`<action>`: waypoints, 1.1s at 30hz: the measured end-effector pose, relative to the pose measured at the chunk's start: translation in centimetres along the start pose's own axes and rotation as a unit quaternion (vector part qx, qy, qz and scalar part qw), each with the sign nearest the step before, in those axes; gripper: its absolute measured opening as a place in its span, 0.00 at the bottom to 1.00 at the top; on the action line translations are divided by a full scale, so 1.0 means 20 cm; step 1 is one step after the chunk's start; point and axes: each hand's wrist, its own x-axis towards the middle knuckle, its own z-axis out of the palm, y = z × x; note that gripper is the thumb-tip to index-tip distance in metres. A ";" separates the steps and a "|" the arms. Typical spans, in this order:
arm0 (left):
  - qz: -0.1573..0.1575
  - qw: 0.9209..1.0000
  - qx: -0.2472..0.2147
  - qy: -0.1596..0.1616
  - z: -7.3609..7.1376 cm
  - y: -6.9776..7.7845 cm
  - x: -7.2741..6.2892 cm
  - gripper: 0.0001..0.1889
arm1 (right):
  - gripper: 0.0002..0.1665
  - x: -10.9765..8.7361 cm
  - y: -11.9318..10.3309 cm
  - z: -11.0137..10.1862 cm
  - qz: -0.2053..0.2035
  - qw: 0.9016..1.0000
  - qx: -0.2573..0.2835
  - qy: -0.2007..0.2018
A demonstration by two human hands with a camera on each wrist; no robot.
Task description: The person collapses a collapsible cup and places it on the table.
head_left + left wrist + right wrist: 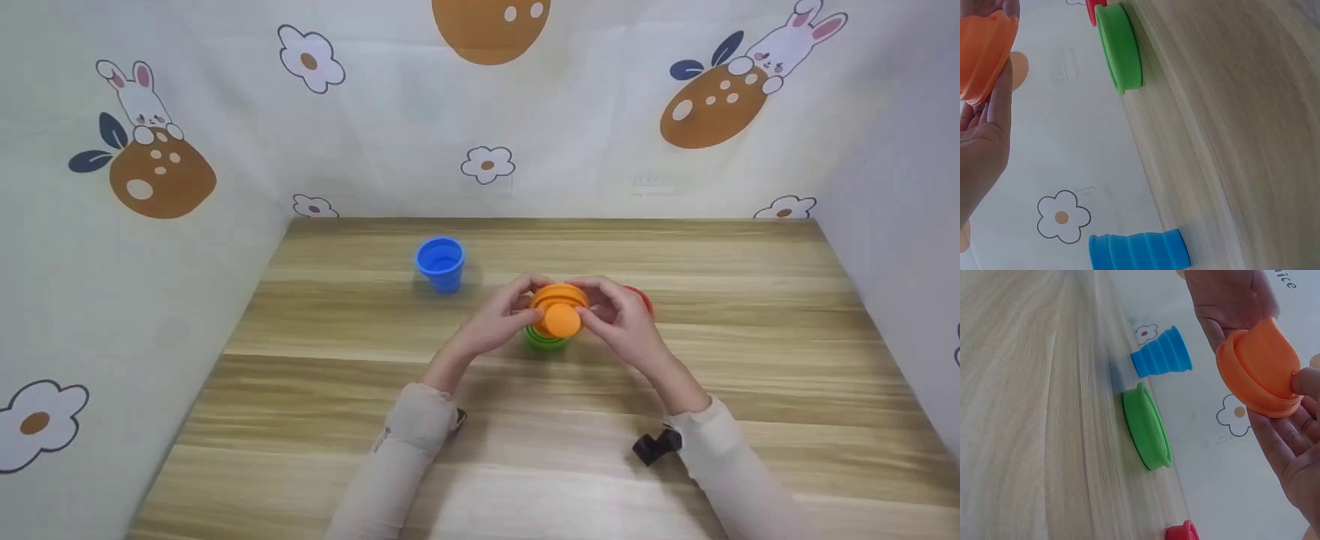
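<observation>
An orange collapsible cup (pixel 562 321) is held up in both hands, tilted with its round base toward the head camera. Its wall is partly folded; in the right wrist view the cup (pixel 1261 371) looks uneven along its sides. My left hand (pixel 495 319) grips its left side, thumb near the base and fingers at the rim. On the opposite side my right hand (pixel 624 322) holds it, thumb pressing by the base. Below lies a flattened green collapsible cup (pixel 547 343), partly hidden by the orange one. A red cup (pixel 641 298) is mostly hidden behind the right hand.
A blue collapsible cup (pixel 441 264) stands upright and extended at the back left of the wooden table (pixel 337 405). Patterned cloth walls (pixel 405 135) enclose the back and sides. Black straps or mounts (pixel 656 447) sit by the sleeves.
</observation>
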 end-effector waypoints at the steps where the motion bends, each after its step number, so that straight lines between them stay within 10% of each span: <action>1: 0.001 1.000 -0.008 -0.002 0.00 0.00 0.00 0.20 | 0.21 0.00 0.00 0.00 0.002 1.000 -0.004 0.001; 20: -0.012 0.998 0.000 0.057 -0.01 -0.01 0.00 0.21 | 0.30 -0.01 0.00 0.00 0.030 0.994 0.083 -0.062; 33: -0.030 0.997 0.016 0.073 0.01 0.00 0.01 0.19 | 0.28 0.00 0.00 0.02 0.050 0.995 0.087 -0.024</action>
